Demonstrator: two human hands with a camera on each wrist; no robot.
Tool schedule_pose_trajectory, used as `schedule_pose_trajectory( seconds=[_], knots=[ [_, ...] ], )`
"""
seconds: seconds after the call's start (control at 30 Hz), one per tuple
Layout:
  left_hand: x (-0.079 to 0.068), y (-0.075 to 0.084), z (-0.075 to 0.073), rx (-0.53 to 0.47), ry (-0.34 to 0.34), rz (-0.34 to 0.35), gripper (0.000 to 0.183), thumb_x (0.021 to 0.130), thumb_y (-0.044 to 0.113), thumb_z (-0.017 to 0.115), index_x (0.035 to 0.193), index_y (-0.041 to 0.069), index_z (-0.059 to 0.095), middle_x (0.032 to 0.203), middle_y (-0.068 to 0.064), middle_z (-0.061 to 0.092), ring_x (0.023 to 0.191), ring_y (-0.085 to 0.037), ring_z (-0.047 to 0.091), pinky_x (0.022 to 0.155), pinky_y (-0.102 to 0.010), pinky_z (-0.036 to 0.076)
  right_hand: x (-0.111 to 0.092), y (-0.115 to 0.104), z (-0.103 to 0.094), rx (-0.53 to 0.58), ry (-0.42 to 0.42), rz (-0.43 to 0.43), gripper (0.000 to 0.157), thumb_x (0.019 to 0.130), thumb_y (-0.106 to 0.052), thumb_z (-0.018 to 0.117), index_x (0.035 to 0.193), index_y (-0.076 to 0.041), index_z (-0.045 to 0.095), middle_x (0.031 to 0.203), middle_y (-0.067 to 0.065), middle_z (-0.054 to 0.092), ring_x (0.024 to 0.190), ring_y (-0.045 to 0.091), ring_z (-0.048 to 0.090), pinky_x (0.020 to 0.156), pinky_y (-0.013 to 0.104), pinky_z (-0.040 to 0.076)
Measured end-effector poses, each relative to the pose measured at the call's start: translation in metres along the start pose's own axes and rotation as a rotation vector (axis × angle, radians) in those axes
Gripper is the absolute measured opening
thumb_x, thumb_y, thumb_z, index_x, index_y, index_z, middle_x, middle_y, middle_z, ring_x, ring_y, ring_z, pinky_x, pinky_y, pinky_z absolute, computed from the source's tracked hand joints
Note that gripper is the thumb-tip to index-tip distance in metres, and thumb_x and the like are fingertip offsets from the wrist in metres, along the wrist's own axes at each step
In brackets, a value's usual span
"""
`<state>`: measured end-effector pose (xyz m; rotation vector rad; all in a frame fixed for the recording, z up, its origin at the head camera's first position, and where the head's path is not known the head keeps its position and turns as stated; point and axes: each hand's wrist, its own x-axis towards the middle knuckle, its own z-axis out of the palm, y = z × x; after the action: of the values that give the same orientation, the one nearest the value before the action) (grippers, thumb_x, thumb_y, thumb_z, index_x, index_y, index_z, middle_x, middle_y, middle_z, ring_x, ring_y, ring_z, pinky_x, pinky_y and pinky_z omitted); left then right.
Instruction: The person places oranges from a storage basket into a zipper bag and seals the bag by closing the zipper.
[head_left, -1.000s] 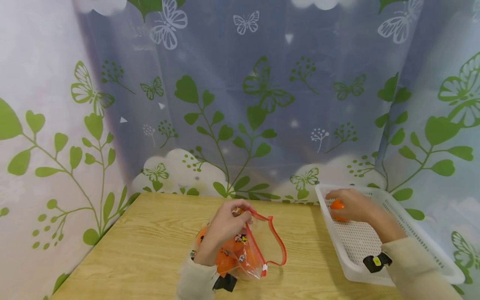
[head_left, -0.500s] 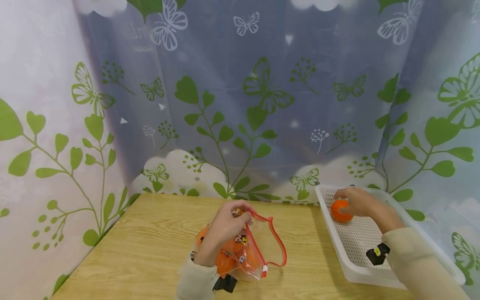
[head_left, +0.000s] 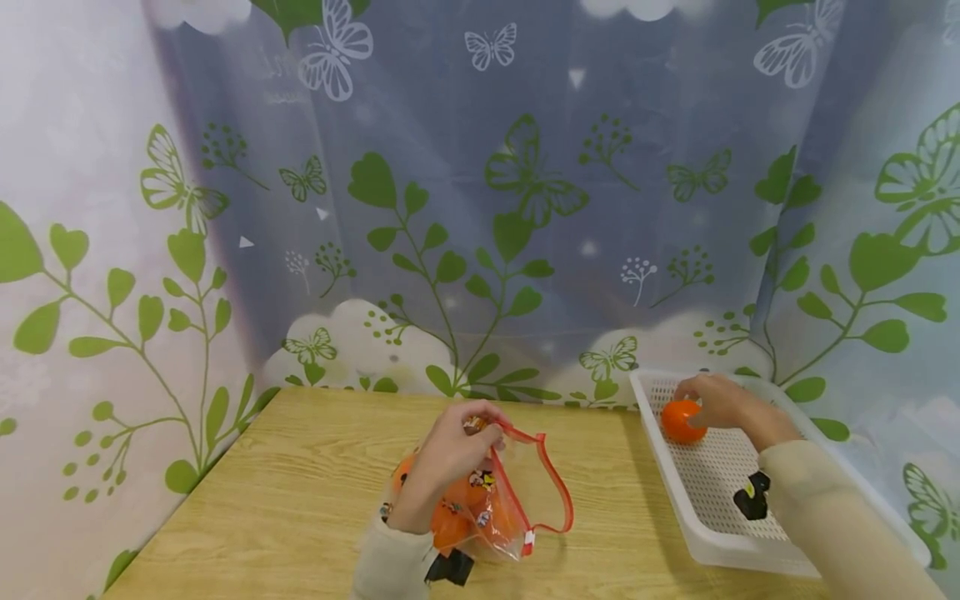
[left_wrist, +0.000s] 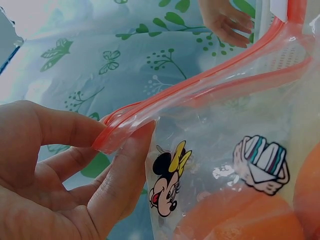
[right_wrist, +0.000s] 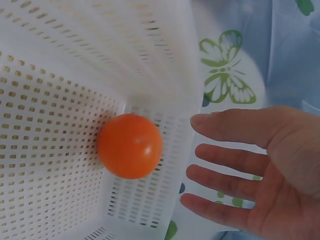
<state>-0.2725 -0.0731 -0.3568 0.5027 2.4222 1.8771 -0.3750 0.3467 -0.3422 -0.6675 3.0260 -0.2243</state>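
My left hand (head_left: 453, 450) pinches the red zip edge of a clear zip bag (left_wrist: 200, 130) printed with cartoon figures, between thumb and forefinger. The bag's mouth gapes to the right, and several round orange fruits (left_wrist: 240, 215) show through its plastic. Inside the white basket (head_left: 686, 525), a single smooth round orange fruit (right_wrist: 131, 146) rests in the far left corner. Above it is my right hand (head_left: 726, 404), with fingers extended. In the right wrist view, a gap separates those fingers (right_wrist: 225, 180) from the fruit.
The perforated basket stands at the right end of the wooden table (head_left: 300, 467), its far end close to the back curtain (head_left: 465, 250). Table surface lies between bag and basket. Patterned curtain also rises on both sides.
The right hand has released the round orange fruit in the basket corner and drawn slightly right, so more of the fruit shows. The left hand and bag have stayed put.
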Motion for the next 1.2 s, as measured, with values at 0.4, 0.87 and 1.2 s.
schedule_pose_trajectory(
  seconds=[0.4,0.87,1.2],
  knots=[
    [-0.001,0.0,0.0,-0.014,0.012,0.0,0.017,0.104,0.013,0.057,0.111,0.008,0.072,0.091,-0.017,0.069,0.065,-0.016,0.063,0.065,-0.035,0.063,0.012,0.015,0.02,0.012,-0.035,0.087,0.048,0.073,0.008,0.075,0.121,0.008,0.067,0.125,0.031,0.065,0.116,0.053,0.059,0.092,0.061,0.055],
    [-0.002,0.0,-0.002,-0.015,0.008,-0.007,0.018,0.104,0.013,0.057,0.112,0.008,0.073,0.092,-0.017,0.07,0.064,-0.016,0.064,0.066,-0.036,0.063,0.027,0.033,0.049,0.033,0.047,0.054,0.051,0.067,0.013,0.071,0.117,0.006,0.068,0.106,0.024,0.069,0.085,0.03,0.06,0.072,0.044,0.053],
    [-0.002,0.0,-0.002,-0.021,0.006,-0.008,0.017,0.104,0.014,0.057,0.111,0.009,0.073,0.092,-0.017,0.07,0.065,-0.016,0.063,0.065,-0.036,0.063,0.028,0.033,0.048,-0.005,0.05,0.073,0.05,0.068,0.011,0.076,0.118,0.008,0.069,0.111,0.029,0.069,0.091,0.036,0.063,0.078,0.05,0.057]
  ],
)
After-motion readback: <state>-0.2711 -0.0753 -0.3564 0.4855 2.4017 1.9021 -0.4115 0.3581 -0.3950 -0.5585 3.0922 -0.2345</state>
